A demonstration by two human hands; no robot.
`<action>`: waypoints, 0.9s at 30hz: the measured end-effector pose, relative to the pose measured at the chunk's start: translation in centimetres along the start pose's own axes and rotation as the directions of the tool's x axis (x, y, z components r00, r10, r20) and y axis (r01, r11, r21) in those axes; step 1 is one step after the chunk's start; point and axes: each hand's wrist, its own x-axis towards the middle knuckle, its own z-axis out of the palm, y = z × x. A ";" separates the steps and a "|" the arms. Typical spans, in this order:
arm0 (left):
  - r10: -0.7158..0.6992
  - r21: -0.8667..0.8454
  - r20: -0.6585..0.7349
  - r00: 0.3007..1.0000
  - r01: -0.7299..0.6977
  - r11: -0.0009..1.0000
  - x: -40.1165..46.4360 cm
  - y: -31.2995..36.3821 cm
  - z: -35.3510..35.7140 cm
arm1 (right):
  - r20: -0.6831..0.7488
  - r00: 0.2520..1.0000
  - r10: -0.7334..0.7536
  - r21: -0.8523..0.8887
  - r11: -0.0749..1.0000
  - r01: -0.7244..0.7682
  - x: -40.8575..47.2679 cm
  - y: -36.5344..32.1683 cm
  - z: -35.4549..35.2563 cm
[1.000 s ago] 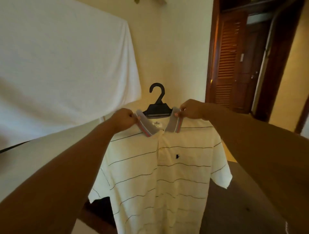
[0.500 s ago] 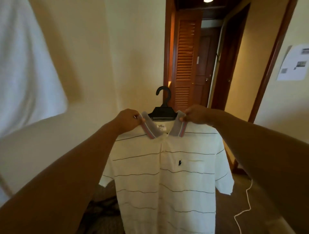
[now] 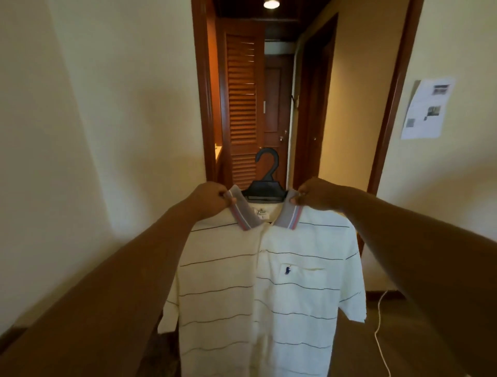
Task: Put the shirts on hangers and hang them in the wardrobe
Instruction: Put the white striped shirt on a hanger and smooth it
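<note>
A cream polo shirt [image 3: 269,290] with thin dark stripes and a grey collar hangs on a black plastic hanger [image 3: 266,185], held up in front of me at arm's length. My left hand [image 3: 209,197] grips the left collar end and shoulder. My right hand [image 3: 317,195] pinches the right collar end. The hanger's hook sticks up between my hands, its arms hidden inside the shirt. Straight ahead, behind the hook, stands a brown louvred wooden door [image 3: 240,113] in a narrow passage.
Cream walls flank the passage on both sides. A plain wooden door [image 3: 277,107] closes the far end under a ceiling lamp [image 3: 271,3]. A printed sheet [image 3: 426,109] hangs on the right wall. A white cord [image 3: 380,328] trails over the floor at lower right.
My view has swung to the right: the white sheet on the left has left the frame and the passage with the louvred door is now centred. Both hands keep their hold on the shirt.
</note>
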 end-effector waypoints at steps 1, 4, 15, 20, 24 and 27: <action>0.022 0.004 0.003 1.000 -0.022 1.000 2.8 -0.3 0.2 | -0.012 1.000 0.014 -0.017 1.000 -0.015 2.3 0.9 -0.6; 0.050 -0.012 0.027 0.998 -0.050 0.999 10.4 -1.1 1.5 | -0.045 0.997 0.069 -0.046 0.996 -0.071 8.7 3.8 -2.1; 0.084 0.005 0.025 0.996 -0.084 0.996 37.8 -2.4 10.7 | -0.110 0.981 0.158 0.032 0.987 -0.155 32.9 18.8 -6.9; 0.043 0.065 -0.045 0.998 -0.040 0.997 51.7 -1.7 14.1 | -0.100 0.985 0.140 0.091 0.987 -0.131 44.9 25.6 -11.6; -0.039 -0.024 -0.037 0.999 0.038 0.999 61.8 -1.1 17.3 | -0.077 0.991 0.108 0.121 0.988 -0.098 53.0 30.6 -14.9; -0.037 -0.030 -0.029 0.999 0.036 0.999 69.0 -1.0 19.5 | -0.074 0.993 0.097 0.114 0.990 -0.088 58.5 34.4 -16.9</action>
